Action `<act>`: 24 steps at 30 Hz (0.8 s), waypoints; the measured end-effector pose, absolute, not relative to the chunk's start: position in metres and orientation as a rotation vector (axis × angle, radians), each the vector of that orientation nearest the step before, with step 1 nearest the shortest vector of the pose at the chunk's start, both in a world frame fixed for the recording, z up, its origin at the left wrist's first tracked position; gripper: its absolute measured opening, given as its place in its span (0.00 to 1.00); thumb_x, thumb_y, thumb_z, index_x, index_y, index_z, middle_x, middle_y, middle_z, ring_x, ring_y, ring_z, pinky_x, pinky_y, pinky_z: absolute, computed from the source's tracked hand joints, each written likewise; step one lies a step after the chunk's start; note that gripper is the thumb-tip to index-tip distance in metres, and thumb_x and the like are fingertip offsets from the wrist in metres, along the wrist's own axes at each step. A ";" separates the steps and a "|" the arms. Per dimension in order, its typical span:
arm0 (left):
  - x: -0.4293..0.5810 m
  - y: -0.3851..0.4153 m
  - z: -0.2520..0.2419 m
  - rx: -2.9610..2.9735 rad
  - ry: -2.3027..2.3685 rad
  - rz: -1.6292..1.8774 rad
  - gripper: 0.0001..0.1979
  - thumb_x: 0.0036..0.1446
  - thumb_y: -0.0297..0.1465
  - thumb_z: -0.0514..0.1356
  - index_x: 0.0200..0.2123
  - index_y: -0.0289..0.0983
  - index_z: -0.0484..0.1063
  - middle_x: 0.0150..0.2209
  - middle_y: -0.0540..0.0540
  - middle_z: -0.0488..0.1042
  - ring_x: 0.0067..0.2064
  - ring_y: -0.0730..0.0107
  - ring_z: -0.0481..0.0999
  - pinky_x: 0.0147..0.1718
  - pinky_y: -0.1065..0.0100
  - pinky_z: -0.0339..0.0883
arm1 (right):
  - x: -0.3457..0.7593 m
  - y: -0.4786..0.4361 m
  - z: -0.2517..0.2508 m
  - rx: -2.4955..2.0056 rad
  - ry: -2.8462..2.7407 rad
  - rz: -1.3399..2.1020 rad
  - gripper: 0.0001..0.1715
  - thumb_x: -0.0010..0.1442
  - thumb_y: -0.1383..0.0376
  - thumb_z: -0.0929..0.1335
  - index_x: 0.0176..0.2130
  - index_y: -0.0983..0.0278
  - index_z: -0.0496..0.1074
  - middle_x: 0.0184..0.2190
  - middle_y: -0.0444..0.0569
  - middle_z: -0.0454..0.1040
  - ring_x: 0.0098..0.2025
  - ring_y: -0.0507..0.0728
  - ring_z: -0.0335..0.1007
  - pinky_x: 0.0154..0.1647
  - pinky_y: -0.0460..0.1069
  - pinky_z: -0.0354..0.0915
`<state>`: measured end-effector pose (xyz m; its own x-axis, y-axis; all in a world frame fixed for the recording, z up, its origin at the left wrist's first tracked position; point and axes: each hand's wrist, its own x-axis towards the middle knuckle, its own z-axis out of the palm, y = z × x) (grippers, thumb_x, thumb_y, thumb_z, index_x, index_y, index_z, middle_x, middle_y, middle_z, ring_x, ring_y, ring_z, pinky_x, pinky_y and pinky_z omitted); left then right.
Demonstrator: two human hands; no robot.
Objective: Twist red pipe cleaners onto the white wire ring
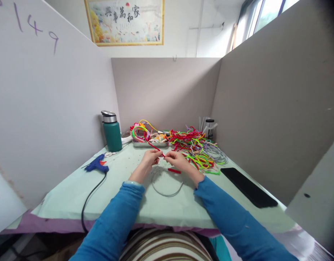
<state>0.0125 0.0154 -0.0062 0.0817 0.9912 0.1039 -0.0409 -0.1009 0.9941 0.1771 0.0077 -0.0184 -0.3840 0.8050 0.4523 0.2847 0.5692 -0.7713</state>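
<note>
A red pipe cleaner [154, 146] runs between my two hands, its far end reaching up and left toward the tray. My left hand [150, 159] pinches it with thumb and forefinger. Close beside it, my right hand [176, 160] is closed on the same pipe cleaner near its lower end. Below the hands a thin grey hoop [168, 196], open on one side, lies on the table. A short red pipe cleaner piece [174, 170] rests near the hoop's upper right, under my right wrist.
A metal tray [150, 144] of craft pieces and coloured hoops stands behind my hands. To its right spreads a heap of pipe cleaners [188, 141]. A blue glue gun [97, 165], a green bottle [112, 136] and its neighbouring partition are left; a black phone-like slab [248, 186] lies right.
</note>
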 end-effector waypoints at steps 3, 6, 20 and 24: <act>0.014 0.015 -0.006 1.389 1.109 1.252 0.11 0.43 0.36 0.64 0.23 0.34 0.67 0.15 0.53 0.62 0.16 0.80 0.59 0.17 0.72 0.49 | 0.179 0.009 -0.018 -0.912 -1.928 0.813 0.15 0.55 0.56 0.65 0.27 0.65 0.67 0.20 0.41 0.63 0.23 0.48 0.56 0.23 0.44 0.53; 0.017 0.013 -0.005 1.499 1.187 1.206 0.10 0.44 0.35 0.63 0.23 0.33 0.68 0.15 0.54 0.62 0.15 0.80 0.59 0.17 0.73 0.50 | 0.181 0.013 -0.018 -0.941 -1.883 0.787 0.15 0.53 0.55 0.67 0.29 0.66 0.70 0.23 0.43 0.67 0.24 0.49 0.58 0.24 0.45 0.54; 0.016 0.016 -0.009 1.839 1.448 0.869 0.10 0.47 0.31 0.60 0.33 0.31 0.75 0.25 0.47 0.73 0.21 0.77 0.66 0.21 0.74 0.57 | 0.185 0.025 -0.025 -1.104 -1.873 0.595 0.07 0.50 0.65 0.64 0.24 0.65 0.68 0.20 0.43 0.66 0.23 0.50 0.59 0.24 0.45 0.53; 0.015 0.015 -0.012 2.128 1.498 0.522 0.10 0.43 0.29 0.62 0.31 0.32 0.78 0.26 0.46 0.76 0.27 0.71 0.70 0.27 0.72 0.60 | 0.186 0.027 -0.023 -1.143 -1.771 0.657 0.04 0.47 0.68 0.62 0.23 0.65 0.66 0.19 0.42 0.64 0.21 0.49 0.58 0.22 0.45 0.53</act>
<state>0.0153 0.0147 -0.0125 0.3275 0.9443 0.0328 0.7602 -0.2839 0.5844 0.1860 0.0267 -0.0228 -0.1672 0.9016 0.3990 0.4231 0.4311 -0.7969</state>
